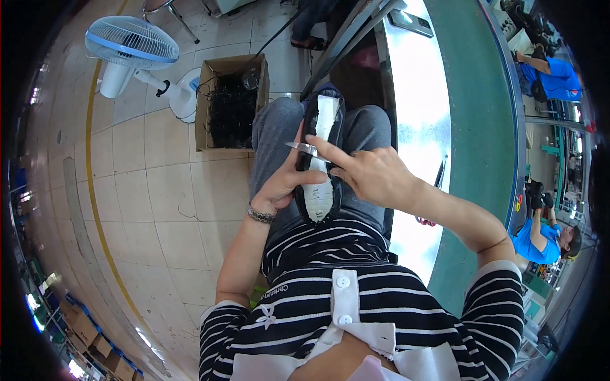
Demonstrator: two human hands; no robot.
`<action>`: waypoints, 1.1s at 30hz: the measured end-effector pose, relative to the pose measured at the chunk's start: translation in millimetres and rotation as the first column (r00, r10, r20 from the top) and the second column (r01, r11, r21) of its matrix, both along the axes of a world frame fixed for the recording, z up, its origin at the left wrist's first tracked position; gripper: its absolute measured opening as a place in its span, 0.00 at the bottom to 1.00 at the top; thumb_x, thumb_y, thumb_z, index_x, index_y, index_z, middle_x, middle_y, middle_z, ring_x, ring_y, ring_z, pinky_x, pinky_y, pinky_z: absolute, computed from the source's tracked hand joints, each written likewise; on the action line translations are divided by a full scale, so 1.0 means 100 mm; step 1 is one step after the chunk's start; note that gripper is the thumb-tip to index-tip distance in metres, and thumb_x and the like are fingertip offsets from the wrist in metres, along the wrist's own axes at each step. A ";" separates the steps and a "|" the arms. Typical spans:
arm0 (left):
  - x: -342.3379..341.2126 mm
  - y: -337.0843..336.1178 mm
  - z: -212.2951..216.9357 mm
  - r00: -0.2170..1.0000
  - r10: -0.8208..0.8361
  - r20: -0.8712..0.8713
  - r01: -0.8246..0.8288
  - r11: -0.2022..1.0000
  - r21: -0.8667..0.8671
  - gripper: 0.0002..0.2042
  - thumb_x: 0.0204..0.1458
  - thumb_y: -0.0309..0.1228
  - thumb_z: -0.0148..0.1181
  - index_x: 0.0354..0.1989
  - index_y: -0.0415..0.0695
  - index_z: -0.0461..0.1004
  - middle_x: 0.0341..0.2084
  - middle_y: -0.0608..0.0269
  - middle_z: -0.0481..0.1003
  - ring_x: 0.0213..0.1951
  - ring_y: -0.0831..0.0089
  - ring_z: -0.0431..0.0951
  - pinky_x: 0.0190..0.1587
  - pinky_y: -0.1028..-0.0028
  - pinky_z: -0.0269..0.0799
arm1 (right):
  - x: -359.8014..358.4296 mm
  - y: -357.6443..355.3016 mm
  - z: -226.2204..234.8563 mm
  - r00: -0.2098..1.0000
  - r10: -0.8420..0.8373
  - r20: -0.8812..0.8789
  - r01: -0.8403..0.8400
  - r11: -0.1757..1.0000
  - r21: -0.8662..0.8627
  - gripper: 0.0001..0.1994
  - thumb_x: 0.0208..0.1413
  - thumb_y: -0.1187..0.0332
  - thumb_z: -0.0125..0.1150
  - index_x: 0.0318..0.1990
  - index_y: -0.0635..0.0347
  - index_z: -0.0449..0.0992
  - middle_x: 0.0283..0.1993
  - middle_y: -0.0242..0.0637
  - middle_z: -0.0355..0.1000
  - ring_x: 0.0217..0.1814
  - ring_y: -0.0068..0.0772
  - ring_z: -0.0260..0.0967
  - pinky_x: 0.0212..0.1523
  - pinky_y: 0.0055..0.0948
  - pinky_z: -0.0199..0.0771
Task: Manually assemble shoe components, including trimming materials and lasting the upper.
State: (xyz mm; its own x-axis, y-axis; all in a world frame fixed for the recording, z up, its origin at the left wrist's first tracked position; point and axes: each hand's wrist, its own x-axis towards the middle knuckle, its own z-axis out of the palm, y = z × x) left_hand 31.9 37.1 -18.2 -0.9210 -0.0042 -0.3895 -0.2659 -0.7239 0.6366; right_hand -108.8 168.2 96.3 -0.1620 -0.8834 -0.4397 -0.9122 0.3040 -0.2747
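A black shoe without an outsole rests bottom up across my lap, its pale insole board showing and its black edges folded in around it. Around its left side wraps my left hand, thumb pressed on the pale bottom. My right hand grips a short flat metal blade, like a knife, that lies across the middle of the shoe. The index finger of that hand stretches along the shoe over the blade. What part of the blade sits inside my right palm is hidden.
On the floor ahead stands a cardboard box of black scraps, beside a white-and-blue fan. To my right runs a shiny metal bench carrying a phone, then a green belt. Co-workers in blue sit beyond it.
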 end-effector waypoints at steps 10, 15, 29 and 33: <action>0.26 0.35 -0.20 0.950 0.285 -0.125 -0.186 0.842 0.506 0.33 0.64 0.51 0.41 0.73 0.63 0.34 0.70 0.61 0.50 0.67 0.66 0.57 0.67 0.62 0.54 | 0.09 0.30 0.23 0.920 0.292 -0.261 -0.305 0.952 -0.007 0.37 0.58 0.72 0.54 0.70 0.21 0.48 0.43 0.54 0.72 0.42 0.46 0.75 0.34 0.33 0.78; 0.27 0.36 -0.11 0.961 0.264 -0.075 -0.211 0.885 0.414 0.33 0.64 0.48 0.44 0.73 0.63 0.36 0.70 0.62 0.48 0.66 0.68 0.58 0.66 0.64 0.56 | 0.13 0.25 0.15 0.915 0.322 -0.242 -0.315 0.947 0.067 0.40 0.57 0.73 0.52 0.69 0.12 0.47 0.46 0.54 0.70 0.47 0.41 0.73 0.31 0.28 0.78; 0.22 0.43 0.00 0.936 0.340 -0.088 -0.340 0.940 0.007 0.32 0.64 0.38 0.48 0.73 0.53 0.40 0.66 0.57 0.55 0.64 0.70 0.61 0.64 0.70 0.58 | -0.07 -0.04 0.64 0.944 0.299 -0.141 -0.319 0.936 -0.151 0.40 0.50 0.77 0.55 0.71 0.34 0.54 0.22 0.37 0.73 0.18 0.29 0.73 0.16 0.27 0.70; 0.21 0.43 -0.01 0.955 0.296 -0.019 -0.295 0.955 0.024 0.39 0.59 0.34 0.57 0.74 0.55 0.38 0.64 0.58 0.57 0.62 0.71 0.61 0.62 0.69 0.61 | -0.03 -0.09 0.20 0.951 0.284 -0.125 -0.273 0.957 0.102 0.36 0.59 0.64 0.57 0.72 0.32 0.47 0.15 0.30 0.67 0.10 0.23 0.61 0.09 0.24 0.57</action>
State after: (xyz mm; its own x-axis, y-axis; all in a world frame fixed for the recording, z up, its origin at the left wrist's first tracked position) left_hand 53.4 80.5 -18.7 -0.8881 -0.2695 -0.3724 -0.0246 -0.7811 0.6239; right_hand -112.0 159.4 115.9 0.0216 -0.8633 -0.5042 -0.9908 0.0490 -0.1263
